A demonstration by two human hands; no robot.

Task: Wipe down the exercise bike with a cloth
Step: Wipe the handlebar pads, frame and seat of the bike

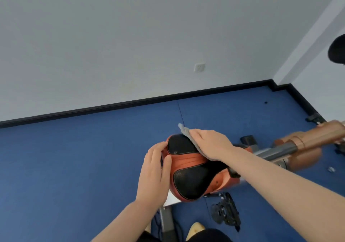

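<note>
I'm on the seat of the exercise bike, which sits in the lower middle of the frame. My right hand lies flat with straight fingers, pressing the grey cloth onto the seat's upper edge. My left hand grips the seat's left rim, thumb curled over it, to steady it. I'd judge the wiping is partway at best: the frame running to the right edge and the pedal at the bottom look still to do.
</note>
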